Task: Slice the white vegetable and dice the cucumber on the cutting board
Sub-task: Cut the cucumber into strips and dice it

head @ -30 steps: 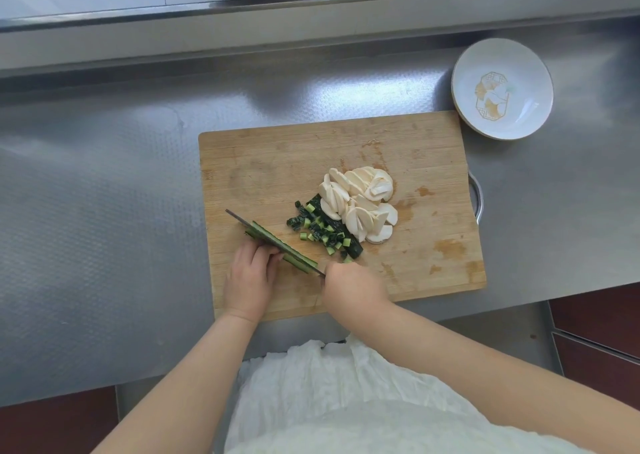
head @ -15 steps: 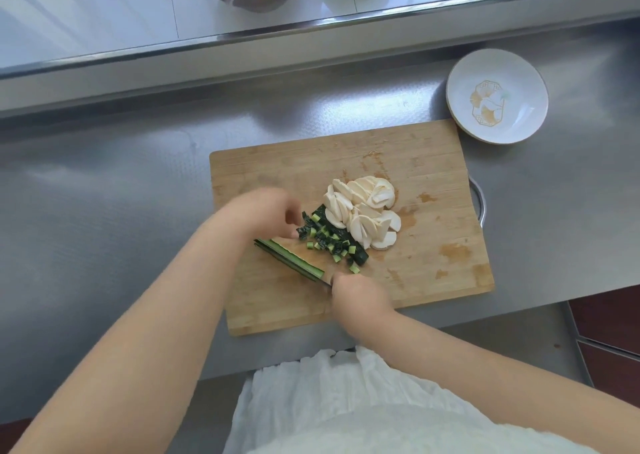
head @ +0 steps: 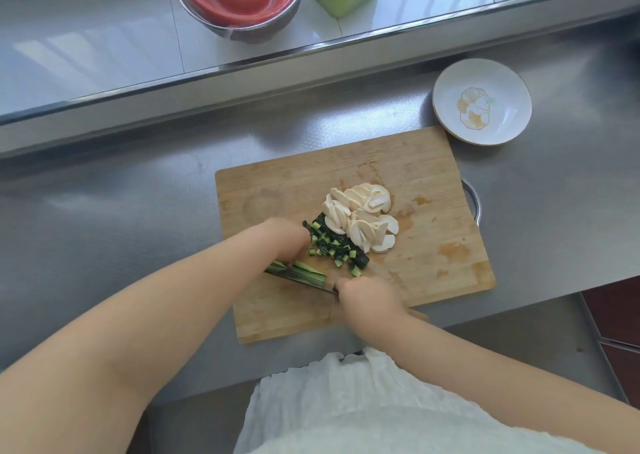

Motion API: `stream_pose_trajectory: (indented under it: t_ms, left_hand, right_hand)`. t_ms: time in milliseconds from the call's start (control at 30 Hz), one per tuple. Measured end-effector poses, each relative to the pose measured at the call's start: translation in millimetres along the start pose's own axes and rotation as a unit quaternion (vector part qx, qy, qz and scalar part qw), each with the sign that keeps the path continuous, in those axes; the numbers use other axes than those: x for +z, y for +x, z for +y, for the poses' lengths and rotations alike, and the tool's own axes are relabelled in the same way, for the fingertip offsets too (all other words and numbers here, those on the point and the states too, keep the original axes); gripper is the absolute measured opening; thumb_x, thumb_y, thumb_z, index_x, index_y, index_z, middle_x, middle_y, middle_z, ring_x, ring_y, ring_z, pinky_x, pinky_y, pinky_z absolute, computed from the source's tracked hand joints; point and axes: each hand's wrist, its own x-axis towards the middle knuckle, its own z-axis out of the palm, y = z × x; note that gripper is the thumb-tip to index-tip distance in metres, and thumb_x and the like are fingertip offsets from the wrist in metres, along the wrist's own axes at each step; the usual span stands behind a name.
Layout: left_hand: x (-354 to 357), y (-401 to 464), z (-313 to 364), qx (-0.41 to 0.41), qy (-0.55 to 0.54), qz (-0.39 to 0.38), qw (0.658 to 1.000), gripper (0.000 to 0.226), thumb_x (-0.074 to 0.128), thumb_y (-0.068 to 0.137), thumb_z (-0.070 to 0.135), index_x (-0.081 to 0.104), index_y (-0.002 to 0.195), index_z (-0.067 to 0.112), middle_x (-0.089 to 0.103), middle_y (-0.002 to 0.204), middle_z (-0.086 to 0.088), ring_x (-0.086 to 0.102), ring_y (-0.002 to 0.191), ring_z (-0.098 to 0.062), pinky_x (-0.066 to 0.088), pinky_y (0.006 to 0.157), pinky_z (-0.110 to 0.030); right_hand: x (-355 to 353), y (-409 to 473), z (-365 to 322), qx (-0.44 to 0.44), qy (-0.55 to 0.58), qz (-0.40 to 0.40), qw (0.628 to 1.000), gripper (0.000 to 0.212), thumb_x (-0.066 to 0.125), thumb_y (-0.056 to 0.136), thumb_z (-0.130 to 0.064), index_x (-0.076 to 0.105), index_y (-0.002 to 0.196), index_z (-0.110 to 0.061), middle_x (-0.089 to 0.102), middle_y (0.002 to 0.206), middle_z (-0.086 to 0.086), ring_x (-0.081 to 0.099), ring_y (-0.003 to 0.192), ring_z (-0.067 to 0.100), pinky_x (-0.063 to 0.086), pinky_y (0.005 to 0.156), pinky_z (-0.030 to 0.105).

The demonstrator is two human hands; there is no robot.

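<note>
The cutting board [head: 433, 176] lies on the steel counter [head: 104, 211]. Near its middle sits a heap of white vegetable slices [head: 363, 218], and touching that heap at its 7 o'clock side is a pile of small diced cucumber bits [head: 332, 242]. At 7 o'clock from the dice lie long cucumber strips [head: 308, 269] that are not cut up yet. So the white vegetable looks done, and the job in hand seems to be chopping the last strips into cubes. To do it well, the strips should lie side by side in a neat bunch, the knife [head: 298, 278] should come straight down across them, and each cut should be the same width so the bits match. The fingertips should tuck back, away from the blade. The right hand [head: 367, 298], at 5 o'clock on the board, is curled tight round the knife handle. The left hand [head: 287, 237] sits at 9 o'clock from the dice, right over the far end of the strips. Its fingers are bent down and hidden under the hand, so I cannot tell if they press the strips or nudge the dice. A white plate [head: 446, 83] waits past the board's 1 o'clock corner.
</note>
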Motion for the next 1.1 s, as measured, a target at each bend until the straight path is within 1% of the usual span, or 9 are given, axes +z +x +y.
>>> stream_pose_trajectory:
  t_ms: [233, 367, 500, 667, 733, 800, 900, 967, 1100]
  left_hand:
    - [9, 5, -6, 0.029, 0.002, 0.027, 0.999, 0.014, 0.057, 0.09, 0.013, 0.063, 0.101, 0.016, 0.061, 0.1, -0.001, 0.059, 0.088, -0.023, 0.047, 0.065, -0.032]
    - [11, 4, -30, 0.041, -0.187, 0.065, 0.979, 0.011, 0.063, 0.089, 0.019, 0.06, 0.092, 0.029, 0.062, 0.102, 0.009, 0.058, 0.094, -0.012, 0.043, 0.076, -0.024]
    - [23, -7, -64, -0.005, -0.347, 0.215, 0.913, 0.017, 0.057, 0.093, 0.018, 0.06, 0.088, 0.034, 0.06, 0.092, 0.019, 0.057, 0.093, -0.006, 0.043, 0.083, -0.026]
    - [66, -8, -60, -0.095, -0.505, 0.366, 0.776, 0.014, 0.048, 0.098, 0.022, 0.06, 0.099, 0.03, 0.063, 0.097, 0.015, 0.056, 0.096, -0.007, 0.042, 0.081, -0.025]
    - [80, -11, -47, -0.12, -0.505, 0.431, 0.738, 0.012, 0.048, 0.097, 0.023, 0.06, 0.101, 0.026, 0.061, 0.101, 0.01, 0.055, 0.096, -0.009, 0.043, 0.079, -0.025]
    - [94, -17, -30, -0.149, -0.428, 0.539, 0.71, 0.01, 0.051, 0.095, 0.019, 0.057, 0.102, 0.018, 0.055, 0.103, 0.003, 0.051, 0.097, -0.013, 0.046, 0.083, -0.033]
    - [113, -21, 3, -0.08, -0.236, 0.64, 0.727, 0.014, 0.053, 0.09, 0.018, 0.052, 0.104, 0.014, 0.052, 0.107, -0.01, 0.047, 0.1, -0.025, 0.04, 0.088, -0.035]
    - [123, -18, 21, -0.017, -0.163, 0.643, 0.748, 0.017, 0.056, 0.088, 0.024, 0.055, 0.102, 0.014, 0.057, 0.105, -0.013, 0.05, 0.098, -0.028, 0.043, 0.085, -0.038]
    - [137, -13, 31, -0.054, -0.14, 0.6, 0.786, 0.033, 0.055, 0.086, 0.036, 0.07, 0.096, 0.009, 0.064, 0.101, -0.015, 0.057, 0.096, -0.034, 0.047, 0.084, -0.045]
  right_hand:
    - [5, -19, 16, -0.035, -0.02, 0.043, 0.998, 0.012, 0.044, 0.091, -0.015, 0.055, 0.094, -0.019, 0.038, 0.061, -0.004, 0.033, 0.049, 0.019, 0.017, 0.042, 0.026]
    - [7, -22, 25, -0.021, -0.008, 0.036, 0.999, 0.016, 0.044, 0.093, -0.021, 0.059, 0.097, -0.023, 0.044, 0.064, -0.004, 0.044, 0.057, 0.022, 0.021, 0.042, 0.025]
    - [8, -26, 37, 0.039, 0.08, 0.042, 0.995, 0.024, 0.039, 0.097, -0.038, 0.061, 0.097, -0.028, 0.06, 0.074, -0.002, 0.053, 0.065, 0.023, 0.034, 0.048, 0.026]
    - [8, -25, 47, 0.125, 0.236, 0.004, 0.964, 0.032, 0.045, 0.093, -0.05, 0.049, 0.073, -0.026, 0.054, 0.061, -0.005, 0.052, 0.055, 0.013, 0.031, 0.042, 0.025]
    - [7, -22, 49, 0.146, 0.287, -0.009, 0.947, 0.032, 0.048, 0.092, -0.05, 0.047, 0.071, -0.026, 0.055, 0.06, -0.003, 0.053, 0.055, 0.014, 0.033, 0.043, 0.025]
    - [6, -20, 49, 0.154, 0.316, -0.015, 0.936, 0.033, 0.05, 0.092, -0.05, 0.046, 0.07, -0.025, 0.051, 0.055, -0.004, 0.05, 0.051, 0.012, 0.031, 0.042, 0.024]
    - [4, -14, 47, 0.151, 0.33, -0.023, 0.931, 0.033, 0.052, 0.091, -0.049, 0.053, 0.075, -0.02, 0.048, 0.052, -0.005, 0.048, 0.048, 0.012, 0.032, 0.043, 0.024]
    - [1, -9, 43, 0.137, 0.339, -0.024, 0.93, 0.031, 0.052, 0.09, -0.049, 0.057, 0.086, -0.019, 0.049, 0.052, -0.005, 0.048, 0.048, 0.012, 0.033, 0.043, 0.023]
    - [-9, 4, 27, 0.086, 0.295, -0.03, 0.951, 0.026, 0.05, 0.09, -0.05, 0.058, 0.084, -0.025, 0.06, 0.066, -0.001, 0.058, 0.062, 0.018, 0.048, 0.055, 0.031]
